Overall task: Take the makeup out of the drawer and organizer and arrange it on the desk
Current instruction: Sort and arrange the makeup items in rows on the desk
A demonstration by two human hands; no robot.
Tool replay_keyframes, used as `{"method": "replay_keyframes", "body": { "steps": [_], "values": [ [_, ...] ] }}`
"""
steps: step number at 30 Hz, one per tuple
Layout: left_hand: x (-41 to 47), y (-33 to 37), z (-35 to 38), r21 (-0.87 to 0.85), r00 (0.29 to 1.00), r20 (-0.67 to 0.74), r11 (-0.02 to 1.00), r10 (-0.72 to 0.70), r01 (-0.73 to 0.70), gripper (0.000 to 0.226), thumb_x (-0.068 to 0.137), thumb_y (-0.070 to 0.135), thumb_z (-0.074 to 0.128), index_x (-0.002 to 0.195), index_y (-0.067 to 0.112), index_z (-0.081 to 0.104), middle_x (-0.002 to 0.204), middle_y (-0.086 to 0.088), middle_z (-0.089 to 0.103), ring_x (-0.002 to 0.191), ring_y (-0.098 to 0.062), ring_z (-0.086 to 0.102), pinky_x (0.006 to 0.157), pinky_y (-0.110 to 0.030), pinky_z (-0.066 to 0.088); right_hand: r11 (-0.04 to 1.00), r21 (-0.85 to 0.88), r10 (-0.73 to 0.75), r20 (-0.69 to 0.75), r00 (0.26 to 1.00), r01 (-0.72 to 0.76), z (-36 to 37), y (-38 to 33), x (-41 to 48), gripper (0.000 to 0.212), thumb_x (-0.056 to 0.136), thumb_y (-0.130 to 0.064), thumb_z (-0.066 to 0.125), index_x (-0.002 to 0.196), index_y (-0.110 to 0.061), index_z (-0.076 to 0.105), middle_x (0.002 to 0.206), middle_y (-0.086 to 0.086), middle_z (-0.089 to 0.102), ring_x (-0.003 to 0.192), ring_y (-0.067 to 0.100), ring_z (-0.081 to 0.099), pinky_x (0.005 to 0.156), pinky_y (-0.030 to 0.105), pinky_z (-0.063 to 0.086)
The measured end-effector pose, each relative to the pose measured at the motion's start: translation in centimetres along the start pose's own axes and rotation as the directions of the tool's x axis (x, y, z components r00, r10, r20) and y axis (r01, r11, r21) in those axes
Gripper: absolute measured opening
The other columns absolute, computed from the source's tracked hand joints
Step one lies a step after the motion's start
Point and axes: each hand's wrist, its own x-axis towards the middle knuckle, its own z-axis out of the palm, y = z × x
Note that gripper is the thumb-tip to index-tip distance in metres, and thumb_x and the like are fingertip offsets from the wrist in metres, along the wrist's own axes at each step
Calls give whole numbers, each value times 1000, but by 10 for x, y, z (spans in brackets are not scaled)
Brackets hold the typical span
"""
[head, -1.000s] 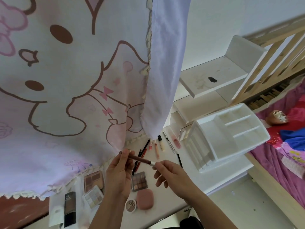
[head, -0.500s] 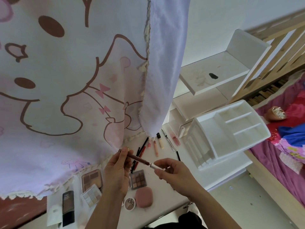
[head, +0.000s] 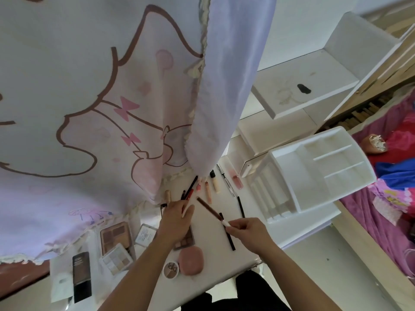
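Observation:
My right hand (head: 249,234) pinches the white end of a brown makeup pencil (head: 210,208), which slants up and left over the white desk (head: 215,254). My left hand (head: 177,221) hovers just left of the pencil's tip with loosely spread fingers, holding nothing. Behind it lie red and black pencils (head: 189,191), lip tubes (head: 208,193) and a pink gloss (head: 236,178). Two black pencils (head: 229,237) lie near my right hand. Eyeshadow palettes (head: 115,237), a pink compact (head: 191,260) and a round compact (head: 171,269) sit near the front. The white organizer (head: 314,171) looks empty.
A cartoon-print curtain (head: 112,108) hangs over the left and back of the desk, hiding part of it. A black tube (head: 82,277) lies at the front left. White shelves (head: 303,86) stand behind the organizer. A bed with pink covers (head: 393,209) is at the right.
My left hand has let go of the pencil's brown end. My right hand has swung the pencil to the right and toward the desk.

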Motion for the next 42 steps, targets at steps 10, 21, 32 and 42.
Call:
{"method": "replay_keyframes", "body": {
  "steps": [10, 21, 32, 42],
  "values": [
    [21, -32, 31, 424, 963, 230, 905, -140, 30, 52, 100, 36, 41, 146, 13, 35, 148, -9, 35, 130, -33, 38, 105, -47, 40, 959, 247, 201, -247, 948, -138, 4, 15, 70, 29, 85, -30, 75, 110, -17, 74, 77, -6, 74, 80, 12, 70, 70, 25, 52],
    [25, -35, 31, 237, 986, -2, 958, -166, 162, 28, 95, 4, 48, 115, 12, 66, 116, -8, 63, 98, -27, 64, 86, -37, 54, 968, 216, 160, -145, 976, -126, 21, 17, 86, 40, 85, -25, 68, 125, -25, 64, 104, -7, 69, 99, 18, 68, 96, 39, 54],
    [-5, -40, 0, -579, 867, -38, 718, -496, 386, 16, 87, 3, 64, 91, 16, 56, 88, -10, 74, 82, -31, 69, 82, -52, 54, 921, 360, 138, 62, 988, -151, 45, -4, 55, 19, 93, -13, 61, 112, -14, 66, 99, 7, 70, 79, 13, 67, 76, 26, 56],
    [-40, -66, -7, -460, 831, -173, 789, -529, 407, 13, 90, 6, 62, 100, 14, 58, 96, -5, 69, 91, -27, 65, 80, -39, 52, 987, 80, 121, 171, 978, -136, 72, -4, 52, 29, 95, -20, 58, 124, -16, 62, 106, 3, 67, 83, 12, 66, 79, 28, 55]
  ]
}}
